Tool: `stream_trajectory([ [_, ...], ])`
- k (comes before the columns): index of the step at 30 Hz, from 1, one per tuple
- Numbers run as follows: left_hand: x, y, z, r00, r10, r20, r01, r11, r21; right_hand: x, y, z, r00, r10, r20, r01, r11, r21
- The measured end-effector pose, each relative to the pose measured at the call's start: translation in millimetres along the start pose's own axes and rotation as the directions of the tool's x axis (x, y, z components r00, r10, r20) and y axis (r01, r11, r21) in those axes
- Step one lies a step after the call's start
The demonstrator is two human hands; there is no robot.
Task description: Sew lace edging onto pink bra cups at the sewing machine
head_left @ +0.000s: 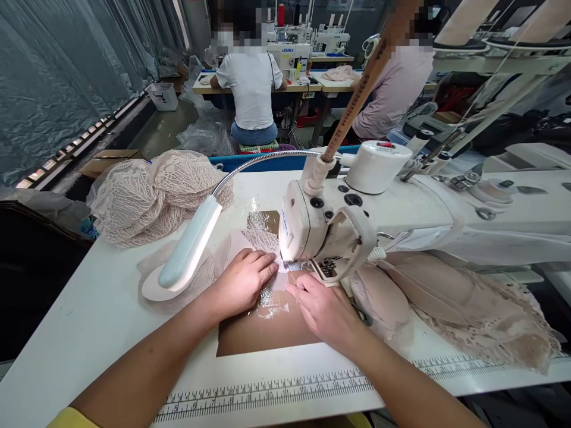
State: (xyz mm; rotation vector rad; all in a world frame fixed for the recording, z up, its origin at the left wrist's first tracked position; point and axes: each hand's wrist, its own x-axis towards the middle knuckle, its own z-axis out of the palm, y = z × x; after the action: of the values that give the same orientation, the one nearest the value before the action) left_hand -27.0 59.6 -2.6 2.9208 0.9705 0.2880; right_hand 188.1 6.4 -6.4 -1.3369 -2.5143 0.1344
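Observation:
A white sewing machine stands over a piece of pale pink lace fabric, part of which runs beneath the presser foot area. My left hand lies flat on this fabric, fingers stretched toward the needle from the left. On the other side, my right hand has thumb and forefinger pinched at the fabric's near edge, just in front of the needle. Fine thread shows by these fingertips; what lies between them is too small to make out. The needle itself is mostly hidden by the machine head.
A lamp on a bent metal neck hangs above my left forearm, over a sheer piece with a pale pad. Bundled lace sits back left; beige cup pieces lie right. A printed ruler edges the table. Two people sit beyond at other machines.

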Motion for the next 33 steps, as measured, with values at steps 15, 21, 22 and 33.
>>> stream_trajectory([
  [15,-2.5,-9.7,5.5,0.993,-0.083,-0.078,0.080,0.996,-0.037,0.7,7.2,0.6,0.995,0.093,-0.036,-0.097,0.987,-0.127],
  [21,-6.0,-11.1,11.8,0.982,-0.124,-0.139,0.121,0.992,-0.032,4.2,22.2,0.8,0.966,0.237,-0.105,-0.256,0.932,-0.258],
  [22,-7.0,-11.7,12.1,0.979,-0.133,-0.152,0.129,0.991,-0.033,4.4,24.4,0.7,0.968,0.229,-0.106,-0.250,0.928,-0.277],
  [33,-76.2,21.7,-29.7,0.981,-0.178,-0.076,0.158,0.963,-0.220,-35.0,18.9,-40.2,0.961,0.235,0.146,-0.171,0.919,-0.355],
])
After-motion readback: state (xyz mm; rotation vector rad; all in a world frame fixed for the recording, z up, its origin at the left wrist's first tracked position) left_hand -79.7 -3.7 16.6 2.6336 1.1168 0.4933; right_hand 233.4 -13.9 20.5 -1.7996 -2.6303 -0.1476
